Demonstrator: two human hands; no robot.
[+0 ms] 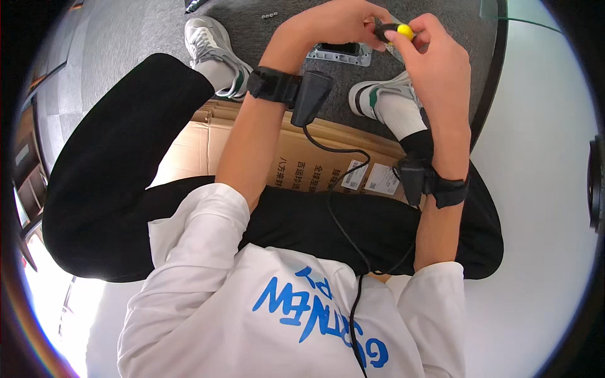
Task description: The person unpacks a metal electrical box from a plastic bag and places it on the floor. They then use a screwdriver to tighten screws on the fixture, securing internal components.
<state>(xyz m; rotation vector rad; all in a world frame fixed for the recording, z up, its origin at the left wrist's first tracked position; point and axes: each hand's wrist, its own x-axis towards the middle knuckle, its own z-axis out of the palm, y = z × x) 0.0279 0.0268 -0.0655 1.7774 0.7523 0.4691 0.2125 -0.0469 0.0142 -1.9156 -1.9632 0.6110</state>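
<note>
Both of my hands meet over the floor at the top of the view, around a short black-and-yellow screwdriver handle (396,31). My left hand (343,22) is closed at its black side, with thumb and fingers bent inward. My right hand (438,57) pinches near the yellow end. A clear, plastic-looking piece (395,53) shows beneath the handle, between the hands; its kind cannot be made out. The screwdriver's tip is hidden. Just below my left hand, a pale metal frame (340,58) with holes and a dark middle lies on the floor.
Several small metal pieces (270,15) lie in a row on the dark grey floor (302,82). Flattened cardboard (296,157) lies under my legs, between my two shoes. Black cables (334,214) run from straps on both wrists. A white surface (535,157) lies at right.
</note>
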